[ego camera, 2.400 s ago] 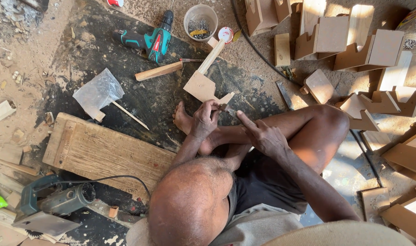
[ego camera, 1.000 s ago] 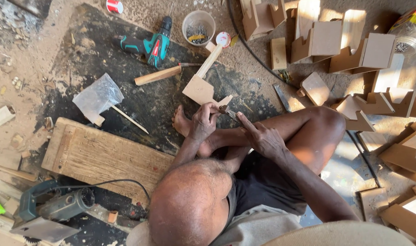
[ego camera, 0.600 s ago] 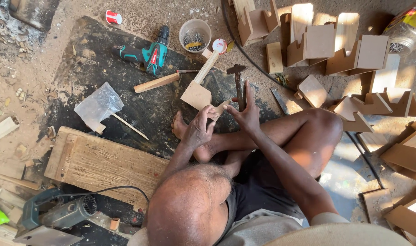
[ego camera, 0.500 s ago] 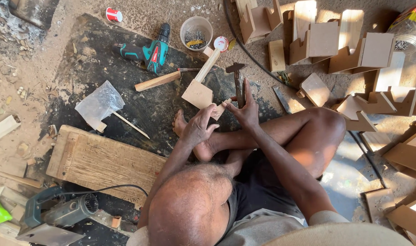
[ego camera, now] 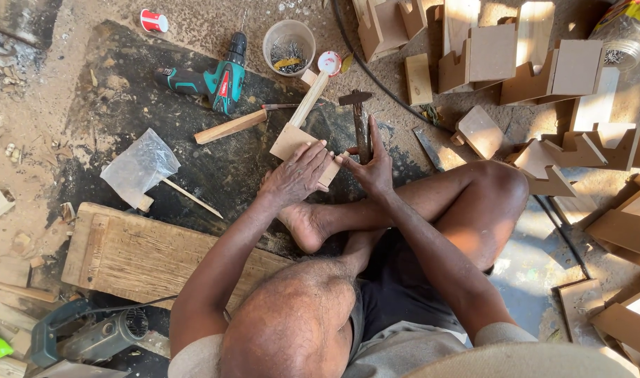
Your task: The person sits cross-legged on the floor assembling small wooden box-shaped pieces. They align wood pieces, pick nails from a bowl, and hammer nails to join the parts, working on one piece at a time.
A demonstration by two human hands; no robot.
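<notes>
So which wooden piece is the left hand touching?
The flat square wooden board with the long stick handle, under the left hand; the other cut pieces lie untouched farther away.

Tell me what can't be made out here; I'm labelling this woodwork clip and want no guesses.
Head view only:
- Wooden piece: its near end is covered by the left hand.
- Hammer: the right hand rests on its handle; whether it grips is unclear.
- Plastic cup: its small contents are too small to identify.
- Power tool: cut off by the bottom edge.
- Jar: cut off by the top-right corner.
</notes>
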